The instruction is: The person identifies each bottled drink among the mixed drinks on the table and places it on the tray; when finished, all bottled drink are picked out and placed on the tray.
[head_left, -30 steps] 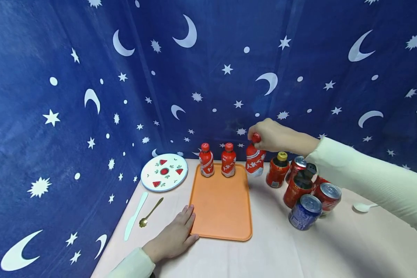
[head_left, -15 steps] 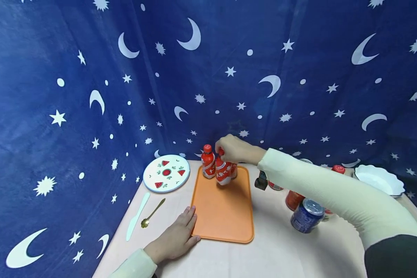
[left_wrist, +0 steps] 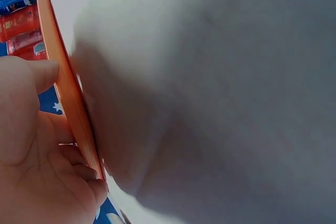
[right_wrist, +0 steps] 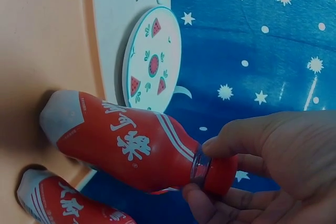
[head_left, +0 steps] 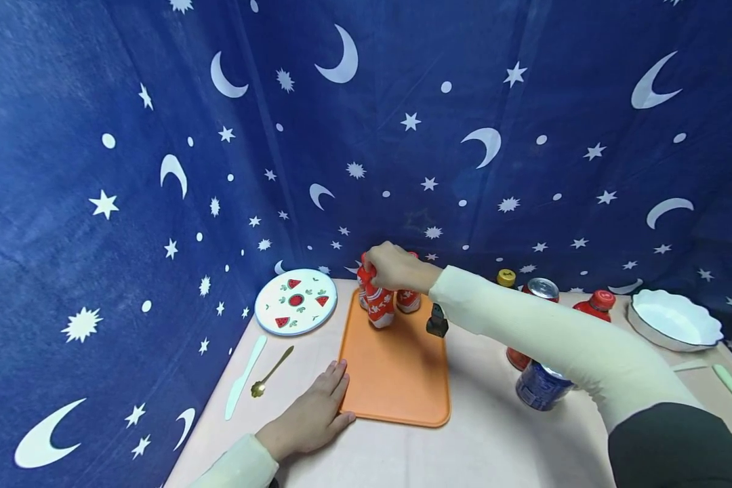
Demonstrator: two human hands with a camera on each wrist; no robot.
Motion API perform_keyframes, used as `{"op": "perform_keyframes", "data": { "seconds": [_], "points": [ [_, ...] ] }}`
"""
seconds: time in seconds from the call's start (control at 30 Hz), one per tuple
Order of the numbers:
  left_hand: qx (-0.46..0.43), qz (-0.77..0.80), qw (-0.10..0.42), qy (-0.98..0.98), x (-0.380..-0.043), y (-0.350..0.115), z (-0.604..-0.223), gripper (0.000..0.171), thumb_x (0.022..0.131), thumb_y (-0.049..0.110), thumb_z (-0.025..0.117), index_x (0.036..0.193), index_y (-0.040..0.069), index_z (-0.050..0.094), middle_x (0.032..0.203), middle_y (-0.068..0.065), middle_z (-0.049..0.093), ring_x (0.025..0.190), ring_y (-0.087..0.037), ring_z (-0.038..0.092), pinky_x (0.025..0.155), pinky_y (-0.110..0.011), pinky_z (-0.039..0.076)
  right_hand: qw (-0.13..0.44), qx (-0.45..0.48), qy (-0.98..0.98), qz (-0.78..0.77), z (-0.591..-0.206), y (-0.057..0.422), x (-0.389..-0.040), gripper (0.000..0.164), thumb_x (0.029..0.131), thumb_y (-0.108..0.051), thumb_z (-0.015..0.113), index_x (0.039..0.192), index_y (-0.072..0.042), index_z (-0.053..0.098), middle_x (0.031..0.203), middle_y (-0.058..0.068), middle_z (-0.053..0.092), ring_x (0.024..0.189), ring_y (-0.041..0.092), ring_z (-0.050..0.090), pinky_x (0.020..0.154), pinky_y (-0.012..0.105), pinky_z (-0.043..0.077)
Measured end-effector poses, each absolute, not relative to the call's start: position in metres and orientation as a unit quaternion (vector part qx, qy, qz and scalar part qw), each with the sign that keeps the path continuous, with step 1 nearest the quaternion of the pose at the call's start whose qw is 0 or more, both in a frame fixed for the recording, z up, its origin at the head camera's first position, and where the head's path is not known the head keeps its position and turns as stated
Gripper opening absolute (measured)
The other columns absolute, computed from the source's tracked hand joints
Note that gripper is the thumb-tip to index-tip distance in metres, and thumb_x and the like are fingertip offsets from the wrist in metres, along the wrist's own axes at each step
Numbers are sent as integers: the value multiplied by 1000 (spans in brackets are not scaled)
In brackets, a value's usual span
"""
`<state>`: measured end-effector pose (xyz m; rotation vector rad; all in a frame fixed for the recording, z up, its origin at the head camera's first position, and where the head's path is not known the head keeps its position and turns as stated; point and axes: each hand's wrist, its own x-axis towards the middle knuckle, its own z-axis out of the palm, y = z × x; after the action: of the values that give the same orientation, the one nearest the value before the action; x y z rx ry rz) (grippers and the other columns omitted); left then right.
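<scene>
In the head view my right hand (head_left: 395, 268) pinches the cap and neck of a red drink bottle (head_left: 381, 308). The bottle stands near upright at the far end of an orange tray (head_left: 396, 379); whether its base touches the tray I cannot tell. A second red bottle (head_left: 362, 279) is partly hidden behind that hand, and a third red bottle (head_left: 409, 301) stands just to the right. The right wrist view shows thumb and fingers about the red cap (right_wrist: 219, 176). My left hand (head_left: 311, 417) rests against the tray's left edge, fingers fairly straight.
Left of the tray lie a watermelon plate (head_left: 295, 302), a pale knife (head_left: 246, 377) and a gold spoon (head_left: 272, 371). Cans, including a blue can (head_left: 543, 386), and bottles stand at right, partly behind my right sleeve. A white scalloped dish (head_left: 674, 322) is farther right.
My right hand has carried the red bottle leftward from beyond the tray's right edge to between the two other bottles, then slightly farther left. The left hand stays at the tray edge.
</scene>
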<state>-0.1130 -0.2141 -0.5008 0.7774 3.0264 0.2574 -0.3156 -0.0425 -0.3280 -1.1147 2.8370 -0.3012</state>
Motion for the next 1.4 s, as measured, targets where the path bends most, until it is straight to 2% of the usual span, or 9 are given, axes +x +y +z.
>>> {"op": "perform_keyframes", "data": {
  "seconds": [0.1, 0.33, 0.6, 1.0, 1.4],
  "points": [
    [247, 82, 7, 965, -113, -214, -501, 68, 94, 44, 43, 138, -6, 33, 150, -21, 17, 137, -36, 15, 109, -46, 24, 39, -366, 925, -94, -329, -44, -314, 16, 77, -11, 69, 93, -9, 66, 80, 1, 60, 67, 14, 56, 54, 22, 49],
    [244, 83, 6, 966, -112, -213, -500, 68, 94, 44, 45, 138, -6, 33, 149, -21, 18, 137, -37, 18, 108, -46, 26, 46, -368, 922, -110, -333, -49, -310, 22, 76, -10, 70, 98, -8, 68, 85, 0, 61, 72, 12, 58, 58, 22, 52],
    [242, 82, 14, 967, -113, -211, -500, 68, 94, 45, 44, 139, -5, 33, 150, -21, 18, 137, -35, 17, 108, -45, 26, 50, -372, 921, -109, -337, -54, -309, 12, 76, -15, 73, 87, -13, 68, 79, -2, 60, 71, 13, 58, 55, 21, 50],
    [247, 80, 5, 966, -114, -212, -501, 69, 93, 46, 43, 139, -5, 34, 150, -21, 17, 137, -35, 16, 108, -46, 25, 35, -374, 919, -120, -342, -55, -311, 16, 74, -14, 73, 89, -11, 69, 79, -2, 60, 71, 13, 57, 55, 21, 50],
    [231, 79, 25, 969, -114, -213, -501, 70, 93, 48, 42, 141, -3, 31, 151, -18, 14, 138, -33, 13, 109, -44, 23, 41, -376, 918, -120, -341, -57, -306, 16, 75, -15, 73, 89, -15, 67, 82, -3, 59, 74, 13, 56, 58, 20, 50]
  ]
}}
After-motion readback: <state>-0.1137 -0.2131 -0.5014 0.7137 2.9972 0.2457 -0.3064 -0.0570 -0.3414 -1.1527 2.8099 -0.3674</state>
